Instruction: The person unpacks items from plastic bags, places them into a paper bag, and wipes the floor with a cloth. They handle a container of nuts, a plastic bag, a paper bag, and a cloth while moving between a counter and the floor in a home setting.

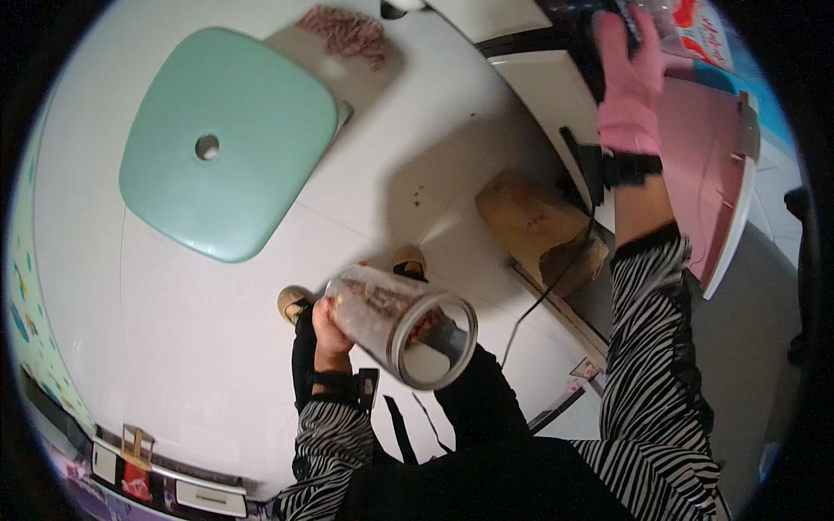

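Observation:
My left hand is bare and closed around the lower part of a clear plastic jar. The jar is tilted, its wide ringed mouth facing up towards me, and reddish-brown bits lie inside. My right hand wears a pink glove and is raised at the upper right. Its fingers are beside dark and clear objects at the picture's rim, and whether they grip anything is not plain. A clear package with red and white print lies just right of the gloved fingers.
A green stool stands on the pale tiled floor at the upper left, with a reddish patterned cloth past it. An opened cardboard box and a black cable are below my right arm. A pink surface is at the right.

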Demonstrator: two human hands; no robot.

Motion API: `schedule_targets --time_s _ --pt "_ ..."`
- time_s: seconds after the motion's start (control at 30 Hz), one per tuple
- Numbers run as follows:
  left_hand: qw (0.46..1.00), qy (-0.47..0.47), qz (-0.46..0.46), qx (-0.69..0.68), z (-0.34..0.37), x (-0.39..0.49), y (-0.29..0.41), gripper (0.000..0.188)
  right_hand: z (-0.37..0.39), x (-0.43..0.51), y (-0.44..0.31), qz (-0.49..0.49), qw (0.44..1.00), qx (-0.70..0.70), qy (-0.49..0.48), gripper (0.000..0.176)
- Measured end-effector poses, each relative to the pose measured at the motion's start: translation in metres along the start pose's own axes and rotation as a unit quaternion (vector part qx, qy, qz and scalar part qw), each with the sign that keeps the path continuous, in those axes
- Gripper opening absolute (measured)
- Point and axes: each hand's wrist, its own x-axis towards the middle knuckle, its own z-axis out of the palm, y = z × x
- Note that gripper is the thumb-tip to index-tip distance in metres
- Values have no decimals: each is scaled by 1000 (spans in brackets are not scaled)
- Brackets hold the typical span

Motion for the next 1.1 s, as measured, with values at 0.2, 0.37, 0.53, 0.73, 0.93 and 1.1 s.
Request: schedule_targets --time_s 0.2,0.37,0.53,0.73,0.93,1.1 --pt "998 59 -8 6 -38 -6 -5 87 24 -171 -25 122 921 253 -269 24" --pt "998 64 -23 -8 -51 -9 -12 83 62 -320 26 434 762 8 -480 31" --pt "987 123 -24 98 -57 -15 -12 88 77 -377 32 409 798 -131 -423 38" --pt "992 110 -29 59 -66 -16 -10 86 100 -383 48 306 806 -204 -463 31" --pt "990 127 -16 53 -78 -11 -10 85 95 -402 62 304 854 -178 -382 18" --pt "985 159 10 63 -95 -10 -8 63 73 -390 56 525 800 90 -275 18"
